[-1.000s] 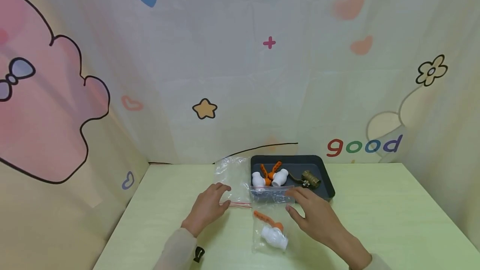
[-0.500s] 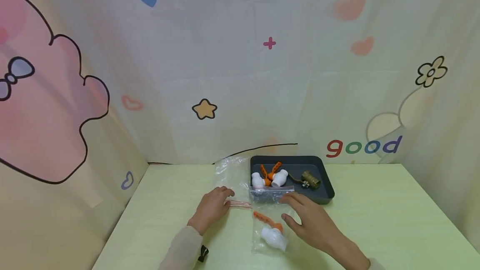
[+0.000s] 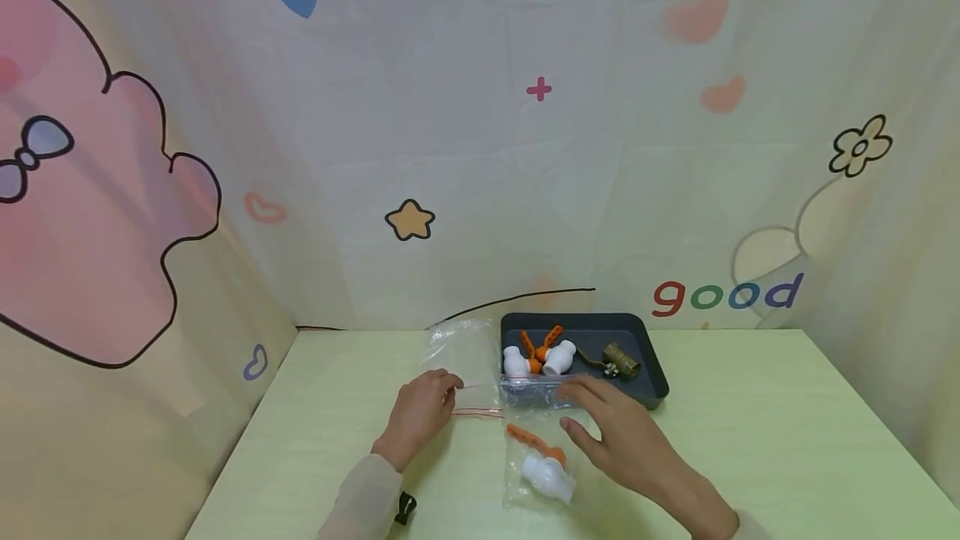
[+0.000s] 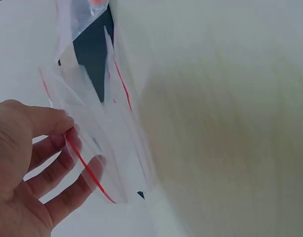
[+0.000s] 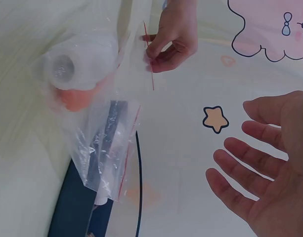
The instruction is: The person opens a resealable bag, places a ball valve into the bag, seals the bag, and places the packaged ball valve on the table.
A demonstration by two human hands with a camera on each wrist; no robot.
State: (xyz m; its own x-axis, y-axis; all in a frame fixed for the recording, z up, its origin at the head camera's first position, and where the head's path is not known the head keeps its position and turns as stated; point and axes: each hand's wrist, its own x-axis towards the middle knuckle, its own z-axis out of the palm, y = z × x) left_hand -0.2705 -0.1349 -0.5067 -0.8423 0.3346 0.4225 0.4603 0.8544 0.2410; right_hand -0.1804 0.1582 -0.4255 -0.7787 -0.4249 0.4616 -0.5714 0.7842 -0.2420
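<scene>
My left hand (image 3: 420,415) pinches the open edge of a clear zip bag (image 3: 461,348) between thumb and fingers. In the left wrist view the bag's red-lined mouth (image 4: 87,168) is parted, with one side lifted. My right hand (image 3: 630,448) is spread above a second zip bag (image 3: 516,486); in the right wrist view its fingers (image 5: 235,192) are apart from it and hold nothing. Inside that second bag lies a white valve-like fitting (image 3: 547,477) with an orange handle (image 3: 528,437). The bag's top overlaps the near edge of a dark tray (image 3: 656,357).
The tray holds two more white fittings (image 3: 558,357) with orange handles and an olive-brown roll (image 3: 621,359) with a strip. A small black clip-like piece (image 3: 405,508) shows beside the left sleeve. A printed curtain (image 3: 480,148) rises behind the table (image 3: 750,440).
My left hand has moved slightly right and taken hold of the clear bag's edge, lifting it. My right hand has shifted a little left, still spread.
</scene>
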